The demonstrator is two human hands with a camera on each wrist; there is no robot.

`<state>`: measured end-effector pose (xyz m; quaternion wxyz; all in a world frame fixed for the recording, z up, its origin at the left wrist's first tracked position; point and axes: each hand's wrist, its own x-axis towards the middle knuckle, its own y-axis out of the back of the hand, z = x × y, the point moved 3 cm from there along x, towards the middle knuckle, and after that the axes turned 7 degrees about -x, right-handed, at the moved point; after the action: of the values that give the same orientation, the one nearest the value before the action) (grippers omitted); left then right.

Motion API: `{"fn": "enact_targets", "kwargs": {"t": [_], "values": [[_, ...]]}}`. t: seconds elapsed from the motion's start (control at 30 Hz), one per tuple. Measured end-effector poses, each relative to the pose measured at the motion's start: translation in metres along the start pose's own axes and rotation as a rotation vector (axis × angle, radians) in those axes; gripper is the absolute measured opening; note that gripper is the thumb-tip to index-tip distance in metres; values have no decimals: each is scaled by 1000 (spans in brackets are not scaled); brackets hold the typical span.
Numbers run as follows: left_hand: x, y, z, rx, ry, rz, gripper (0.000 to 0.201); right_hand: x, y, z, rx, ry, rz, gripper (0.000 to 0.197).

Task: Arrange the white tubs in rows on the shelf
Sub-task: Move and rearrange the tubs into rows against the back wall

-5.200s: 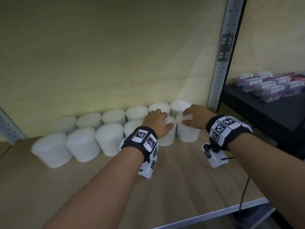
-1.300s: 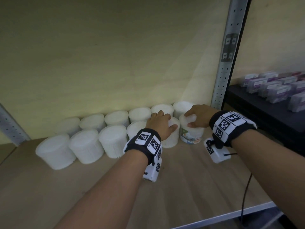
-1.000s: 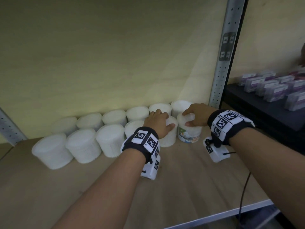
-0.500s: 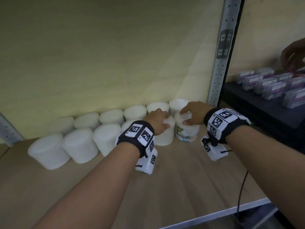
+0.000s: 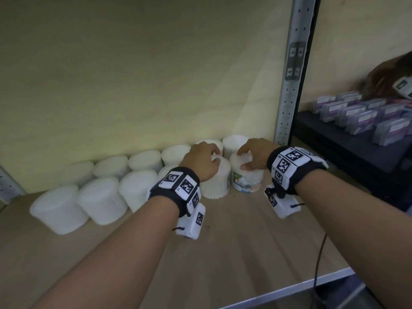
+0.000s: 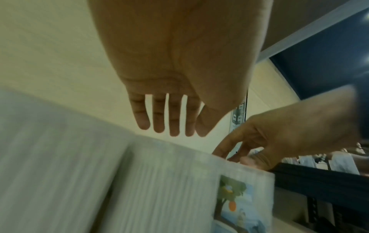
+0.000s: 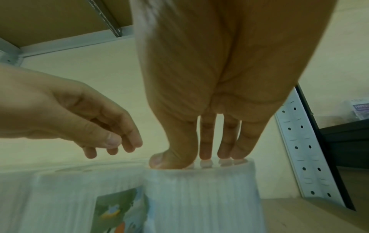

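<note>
white tubs stand in two rows along the back edge of the wooden shelf, running toward its right back corner. the right hand grips the last tub of the front row, the labelled tub: its thumb sits on the lid's near rim and the other fingers press down on the lid top, curled over it. the left hand hovers just above the neighbouring tub, fingers loosely bent and spread, holding nothing; whether they touch that lid cannot be told. the two tubs stand side by side, touching or nearly so. the labelled tub's sticker shows a green tree, an orange shape and pale blue ground, with the word "cotton" readable; smaller lines below are blurred. purple boxes sit on the dark shelf to the right, where one box reads "paper" in the right wrist view.
</note>
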<state>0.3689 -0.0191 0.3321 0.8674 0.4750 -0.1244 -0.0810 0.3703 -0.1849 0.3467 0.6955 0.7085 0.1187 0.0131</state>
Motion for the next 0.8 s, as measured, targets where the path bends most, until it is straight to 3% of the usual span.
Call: {"fn": "enact_targets", "kwargs": {"t": [0.13, 0.27, 0.7, 0.8], "values": [[-1, -11, -2, 197, 109, -11, 50, 0, -2, 0, 9, -1, 8, 55], [0, -13, -1, 235, 111, -9, 53, 1, -3, 1, 15, -1, 15, 55], [4, -10, -2, 147, 89, -198, 48, 2, -5, 2, 20, -7, 17, 54], [3, -4, -1, 53, 87, -117, 46, 2, -5, 2, 19, -5, 20, 54]]}}
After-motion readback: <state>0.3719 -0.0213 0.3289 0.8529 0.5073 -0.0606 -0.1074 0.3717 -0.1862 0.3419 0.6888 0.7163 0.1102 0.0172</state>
